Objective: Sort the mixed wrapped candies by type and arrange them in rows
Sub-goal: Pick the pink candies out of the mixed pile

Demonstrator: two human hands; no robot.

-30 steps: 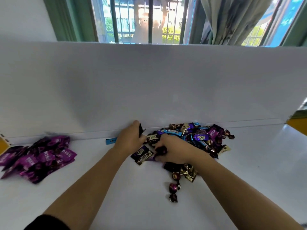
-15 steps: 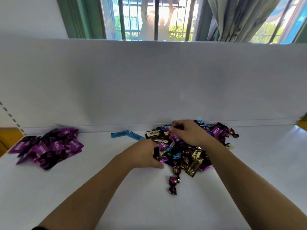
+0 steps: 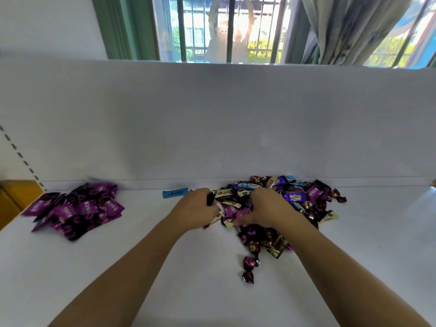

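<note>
— Now, where to find the blue kind?
— Just left of the left grip [image 3: 195, 210]: one blue candy [image 3: 175, 193], flat on the counter [image 3: 118, 267], close under the back board [image 3: 212, 126], long axis left to right.
— And the grips?
— Left one curled around a dark wrapper [image 3: 210, 199], at the left edge of the mixed pile [image 3: 299, 199]. As for the right grip [image 3: 266, 208], palm down on the pile, fingertips buried; cannot tell if grasping anything.
— Nearer one for the blue row?
— Left, most likely; only a short reach sideways. Farther left, well apart, the purple KISS heap [image 3: 77, 208], not yet laid in rows.
</note>
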